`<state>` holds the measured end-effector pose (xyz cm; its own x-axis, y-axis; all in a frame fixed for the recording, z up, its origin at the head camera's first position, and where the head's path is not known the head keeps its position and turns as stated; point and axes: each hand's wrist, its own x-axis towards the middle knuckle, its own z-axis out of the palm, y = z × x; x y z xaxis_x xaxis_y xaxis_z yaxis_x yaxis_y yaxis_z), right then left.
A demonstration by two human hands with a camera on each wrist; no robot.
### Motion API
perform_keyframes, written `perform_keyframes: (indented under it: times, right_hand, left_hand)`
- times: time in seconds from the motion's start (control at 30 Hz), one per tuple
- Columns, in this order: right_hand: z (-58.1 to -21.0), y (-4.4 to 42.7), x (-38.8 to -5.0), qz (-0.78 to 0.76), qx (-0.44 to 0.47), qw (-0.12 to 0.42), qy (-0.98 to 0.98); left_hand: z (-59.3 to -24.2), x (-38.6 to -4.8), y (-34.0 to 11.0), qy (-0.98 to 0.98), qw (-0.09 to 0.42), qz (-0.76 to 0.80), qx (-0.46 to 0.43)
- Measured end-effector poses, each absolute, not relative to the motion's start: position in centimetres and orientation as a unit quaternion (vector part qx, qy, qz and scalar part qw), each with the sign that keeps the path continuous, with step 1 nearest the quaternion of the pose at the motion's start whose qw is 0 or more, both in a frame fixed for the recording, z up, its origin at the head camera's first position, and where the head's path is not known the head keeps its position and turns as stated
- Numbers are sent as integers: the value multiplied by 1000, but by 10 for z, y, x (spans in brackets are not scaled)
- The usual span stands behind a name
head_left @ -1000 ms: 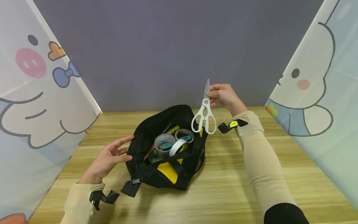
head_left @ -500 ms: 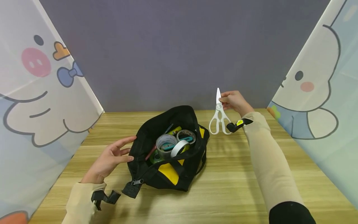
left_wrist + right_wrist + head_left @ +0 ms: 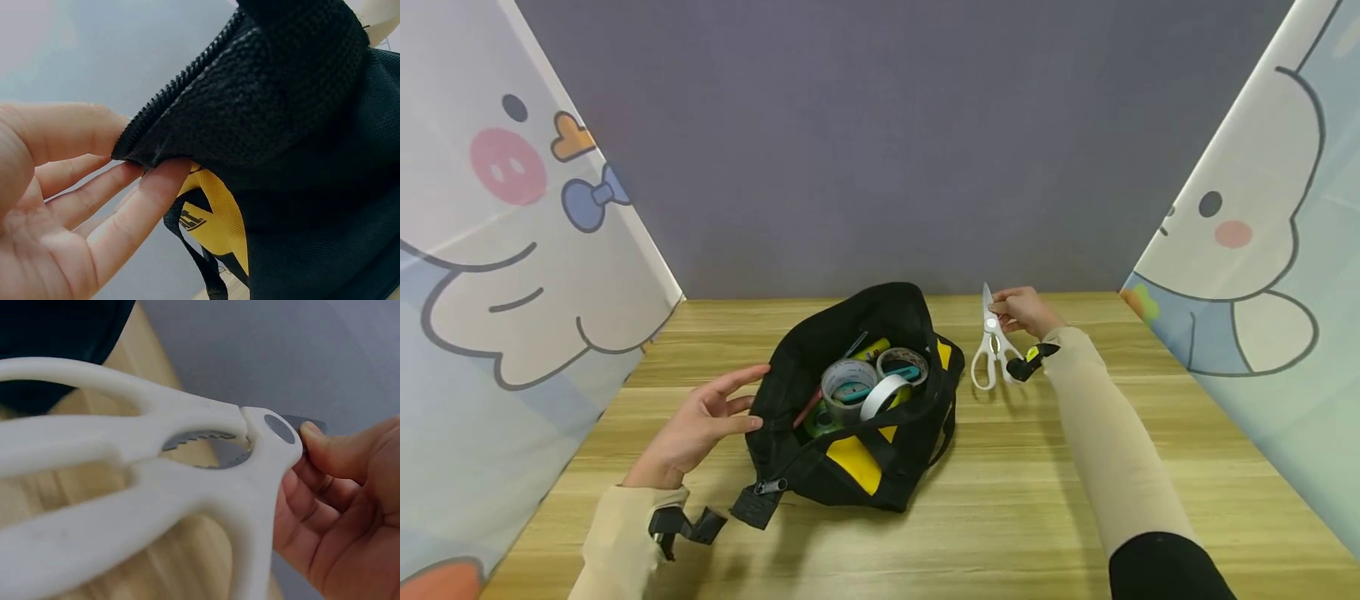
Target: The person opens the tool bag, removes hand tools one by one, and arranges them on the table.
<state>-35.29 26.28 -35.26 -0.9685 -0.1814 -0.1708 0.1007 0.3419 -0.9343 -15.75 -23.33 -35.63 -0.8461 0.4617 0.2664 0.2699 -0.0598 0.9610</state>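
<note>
A black bag with yellow panels stands with its mouth wide on the wooden table. My left hand pinches its zippered rim between thumb and fingers at the left end. Just right of the bag, my right hand pinches a pair of white-handled scissors by the blades, handles toward me. They are low over the table; whether they touch it I cannot tell. Inside the bag lie a grey tape roll, a patterned tape roll, a white tape roll and a teal cutter.
A yellow item, a red stick-like item and a green item also lie in the bag. Around the table rise a grey back panel and cartoon-printed side panels. A strap hangs on the bag's right side.
My right hand has carried the scissors from above the bag's right edge to the right and down toward the table. The left hand keeps its place at the bag's rim.
</note>
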Motion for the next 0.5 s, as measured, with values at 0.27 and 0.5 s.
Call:
perform_keyframes:
  times: [0.27,0.5]
  right_hand:
    - [-384,271,-360,-567,3,174,805]
    - [-403,274,-361,-565,31,159,809]
  left_hand:
    - [-356,-157,-233,686,75,673,264]
    - [-355,-157,-232,691,74,670,261]
